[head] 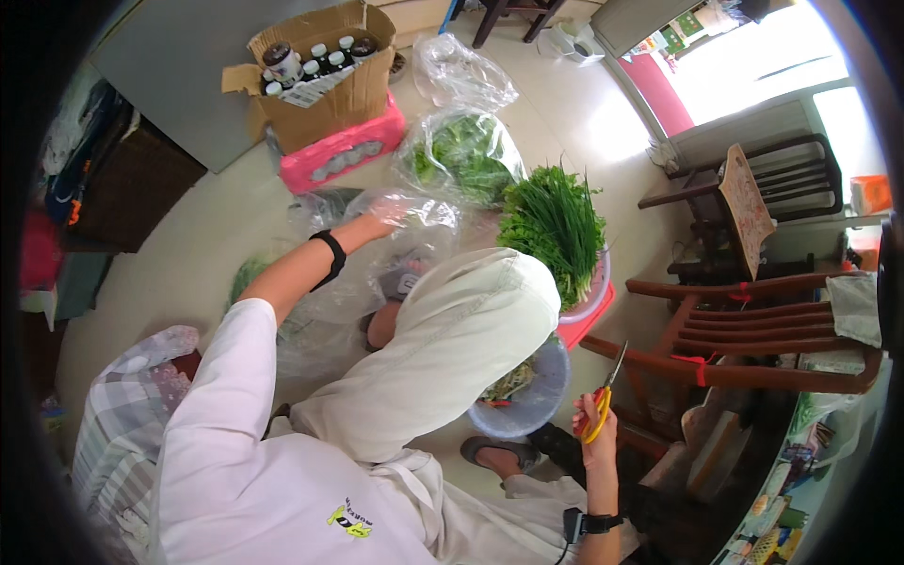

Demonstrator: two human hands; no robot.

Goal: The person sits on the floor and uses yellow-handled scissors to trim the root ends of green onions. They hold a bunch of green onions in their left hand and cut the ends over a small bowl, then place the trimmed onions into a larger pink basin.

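My left hand (388, 212) is reaching forward among crinkled clear plastic bags (431, 220). Plastic film covers its fingers, so their grip is hidden. Just beyond it lies a clear bag of leafy greens (462, 152). In my right hand (597, 432) is a pair of scissors (606, 405) with red and yellow handles, the blades pointing up and away from me. Beside my knee, green onions and leafy herbs (554, 229) fill a pale purple basin (595, 296). Below it, a blue-grey plastic basin (540, 399) holds plant scraps (514, 385).
A cardboard box (332, 106) of white-capped bottles rests on a pink plastic-wrapped pack (346, 159). Wooden chairs (756, 335) stand to the right. A red stool (586, 318) is under the purple basin. More bagged greens (247, 279) lie left of my leg.
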